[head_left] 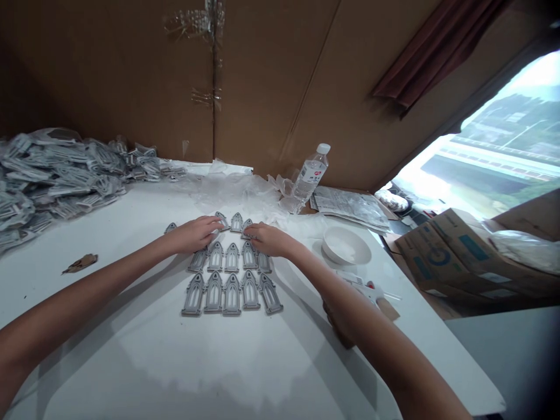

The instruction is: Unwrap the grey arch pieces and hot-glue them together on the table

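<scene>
Several grey arch-shaped window pieces (231,291) lie in neat rows on the white table (144,350). My left hand (195,233) rests palm down on the far row, its fingers stretched toward a piece (221,220). My right hand (269,239) lies flat on the right end of the far rows, fingertips touching another grey piece (247,227). Neither hand is lifting anything.
A heap of bagged grey pieces (56,175) fills the table's far left. A plastic water bottle (310,175), crumpled clear wrap (236,186), a white bowl (346,246) and a glue gun (365,287) sit at the right. Cardboard boxes (455,256) stand beyond the right edge. A cardboard wall is behind.
</scene>
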Available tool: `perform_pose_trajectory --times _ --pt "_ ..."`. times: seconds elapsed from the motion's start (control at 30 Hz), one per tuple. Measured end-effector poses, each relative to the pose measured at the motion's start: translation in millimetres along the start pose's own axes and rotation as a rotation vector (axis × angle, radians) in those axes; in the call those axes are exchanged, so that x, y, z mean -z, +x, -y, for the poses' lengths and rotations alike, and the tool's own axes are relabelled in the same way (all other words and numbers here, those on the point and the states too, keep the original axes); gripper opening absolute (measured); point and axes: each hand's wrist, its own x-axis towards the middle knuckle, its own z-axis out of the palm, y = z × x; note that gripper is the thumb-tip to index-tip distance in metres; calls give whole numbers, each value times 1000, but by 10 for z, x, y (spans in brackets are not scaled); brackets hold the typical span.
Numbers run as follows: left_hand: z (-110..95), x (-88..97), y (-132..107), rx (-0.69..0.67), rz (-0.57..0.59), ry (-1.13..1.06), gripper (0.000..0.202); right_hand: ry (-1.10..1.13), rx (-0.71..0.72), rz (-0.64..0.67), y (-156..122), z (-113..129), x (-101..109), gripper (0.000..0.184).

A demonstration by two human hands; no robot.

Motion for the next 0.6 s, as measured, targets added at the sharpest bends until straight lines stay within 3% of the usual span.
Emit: perform_pose_trajectory --times 0.23,0.47,0.6 --pt "-57 -52 185 -25 24 -9 46 -48 -14 -7 5 46 37 39" --pt "-32 15 19 -108 23 -96 39 -100 -11 -27 284 77 -31 43" --pt "-22 34 -65 -127 48 -155 38 -59 39 12 276 141 -70 44"
